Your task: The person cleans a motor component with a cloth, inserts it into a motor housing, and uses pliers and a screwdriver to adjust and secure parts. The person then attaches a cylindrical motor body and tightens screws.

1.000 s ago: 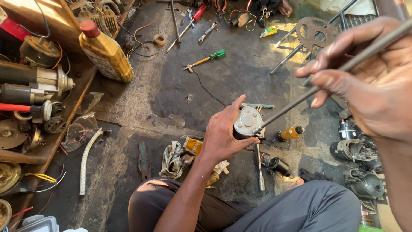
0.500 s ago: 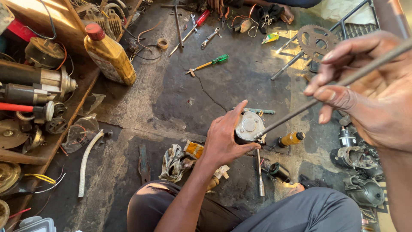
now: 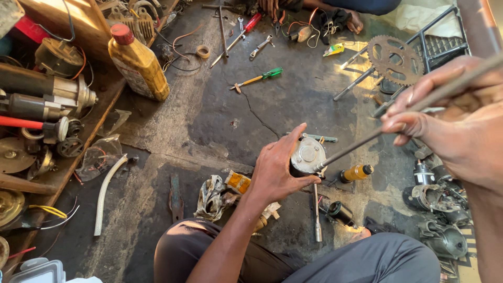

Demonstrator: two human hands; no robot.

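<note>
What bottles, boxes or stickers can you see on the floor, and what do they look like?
Tall yellow plastic bottle with a red cap: upper left, standing by the wooden plank, with a pale label.
Small orange-yellow packet: on the floor just left of the left hand, beside a crumpled rag.
Clear plastic box: bottom left corner, pale lid.
No signs or screens.

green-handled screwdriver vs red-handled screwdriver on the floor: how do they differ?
The green-handled screwdriver is the shorter of the two and lies alone on bare floor, handle to the right. The red-handled screwdriver looks longer, sits farther from the person among other tools at the top, and lies steeply slanted, handle at the upper end. The green one lies closer to level. Both lie flat on the dark floor, untouched by either hand.
</note>
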